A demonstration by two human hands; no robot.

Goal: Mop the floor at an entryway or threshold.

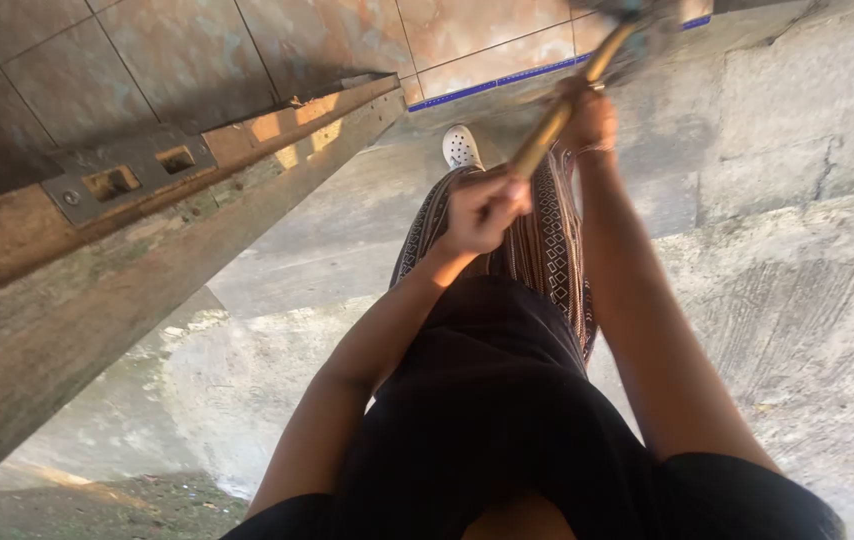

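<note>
1. While the camera looked straight down the person's body, both hands gripped a long wooden handle (555, 118) that ran diagonally across the upper middle of the frame.
2. Its long axis rose from lower left to upper right, from just above the left hand (480, 212) to the blurred head of the tool (637, 30) at the top edge of the frame; what kind of head it was could not be told.
3. That left hand was clenched round the lower end of the handle, near the frame's centre.
4. The right hand (590, 118) was closed on the handle further up, toward the upper right, with a thin band at the wrist.
5. Beneath the hands hung patterned striped trousers (537, 245), and a white perforated clog (461, 147) stood on the floor just left of the handle.
6. No packages or labels showed; a grey metal plate (127, 170) with two rectangular slots sat on a weathered wooden beam (97, 290) at the upper left.
7. The floor was rough grey concrete (797, 280), cracked and patchy at the right and lit by sun at the bottom left.
8. Mottled reddish-brown tiles (327, 35) filled the top of the frame, edged by a narrow blue strip (507, 82).
</note>
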